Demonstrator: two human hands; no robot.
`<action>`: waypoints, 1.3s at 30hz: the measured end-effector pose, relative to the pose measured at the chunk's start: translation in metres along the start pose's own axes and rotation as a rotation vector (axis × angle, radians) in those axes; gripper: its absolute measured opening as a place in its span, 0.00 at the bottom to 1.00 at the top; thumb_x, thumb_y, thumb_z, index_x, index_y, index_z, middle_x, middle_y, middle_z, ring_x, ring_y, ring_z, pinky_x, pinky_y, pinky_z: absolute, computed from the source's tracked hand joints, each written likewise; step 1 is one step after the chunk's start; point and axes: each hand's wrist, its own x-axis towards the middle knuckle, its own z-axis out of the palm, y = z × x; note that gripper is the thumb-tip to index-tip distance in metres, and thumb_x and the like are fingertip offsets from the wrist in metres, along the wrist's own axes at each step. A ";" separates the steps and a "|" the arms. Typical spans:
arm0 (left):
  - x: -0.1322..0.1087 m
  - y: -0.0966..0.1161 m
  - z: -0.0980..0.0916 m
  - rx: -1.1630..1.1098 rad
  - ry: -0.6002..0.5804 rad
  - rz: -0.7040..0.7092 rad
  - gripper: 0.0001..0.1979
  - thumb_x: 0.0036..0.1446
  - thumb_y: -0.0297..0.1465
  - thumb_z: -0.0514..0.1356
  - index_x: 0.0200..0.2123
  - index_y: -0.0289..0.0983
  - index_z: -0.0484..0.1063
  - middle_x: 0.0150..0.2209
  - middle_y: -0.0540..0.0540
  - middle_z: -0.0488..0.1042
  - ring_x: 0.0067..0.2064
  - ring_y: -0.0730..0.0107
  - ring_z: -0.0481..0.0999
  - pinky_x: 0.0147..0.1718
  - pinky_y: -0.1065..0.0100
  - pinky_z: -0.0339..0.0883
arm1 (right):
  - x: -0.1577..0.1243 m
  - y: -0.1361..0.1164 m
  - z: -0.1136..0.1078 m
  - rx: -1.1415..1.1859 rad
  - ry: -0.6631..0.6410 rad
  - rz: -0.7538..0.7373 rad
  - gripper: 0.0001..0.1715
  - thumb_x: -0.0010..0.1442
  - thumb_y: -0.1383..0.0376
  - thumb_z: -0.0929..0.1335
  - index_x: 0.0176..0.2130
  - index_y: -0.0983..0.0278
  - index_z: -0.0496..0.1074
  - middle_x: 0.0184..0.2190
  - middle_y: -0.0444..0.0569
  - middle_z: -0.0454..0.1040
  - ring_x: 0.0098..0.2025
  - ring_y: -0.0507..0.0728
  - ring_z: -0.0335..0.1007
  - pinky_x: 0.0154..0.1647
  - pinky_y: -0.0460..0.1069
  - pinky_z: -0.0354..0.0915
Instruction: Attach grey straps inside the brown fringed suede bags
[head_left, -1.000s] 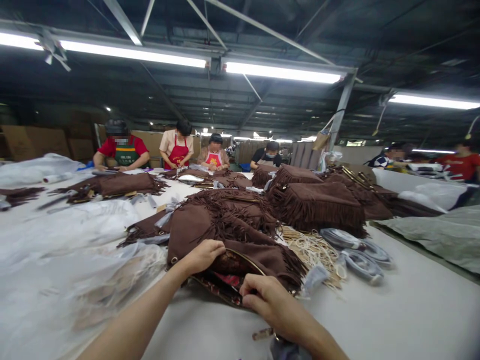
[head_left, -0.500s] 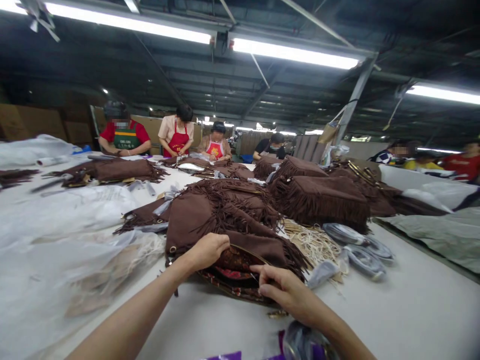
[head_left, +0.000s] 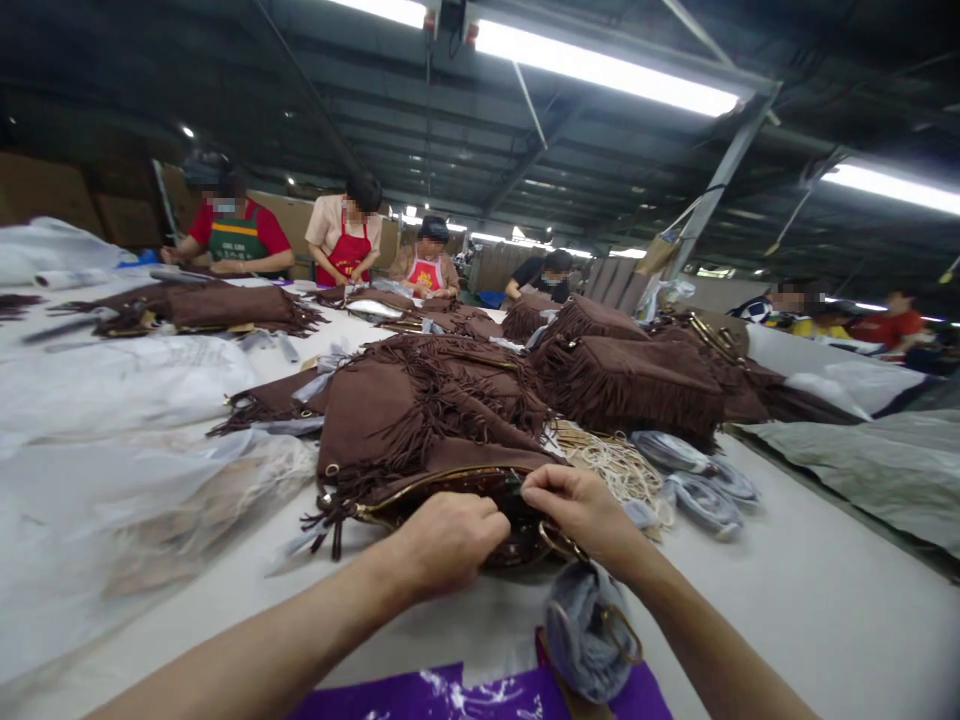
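A brown fringed handbag (head_left: 367, 400) lies in front of me, its zipped mouth (head_left: 420, 484) gaping toward me over a dark patterned lining. My left hand (head_left: 454, 540) is closed at the near side of this opening, its fingertips hidden from view. At the right end of the mouth my right hand (head_left: 581, 510) makes a pinch, and what lies between its fingertips is too small to tell. A gold ring (head_left: 559, 543) hangs just below the right hand. Nearer to me, a grey wrapped roll with a gold ring (head_left: 592, 630) sits on purple sheets (head_left: 420, 695).
More brown fringed bags (head_left: 630, 385) are piled behind and to the right. Tags with pale strings (head_left: 607, 460) and wrapped grey straps (head_left: 701, 500) lie at right. Plastic bags (head_left: 180, 510) cover the left side. Several people work across the white table (head_left: 810, 580).
My left hand has moved from the far rim down to the near side of the opening. My right hand has risen slightly. More of the grey roll and purple sheets shows.
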 end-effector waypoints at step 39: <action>0.057 -0.014 0.067 -0.861 0.033 -0.341 0.17 0.59 0.24 0.49 0.42 0.36 0.76 0.47 0.45 0.79 0.48 0.63 0.74 0.50 0.66 0.63 | -0.013 0.014 0.025 -1.046 0.019 0.031 0.13 0.62 0.73 0.62 0.33 0.65 0.75 0.40 0.51 0.75 0.34 0.58 0.77 0.27 0.49 0.59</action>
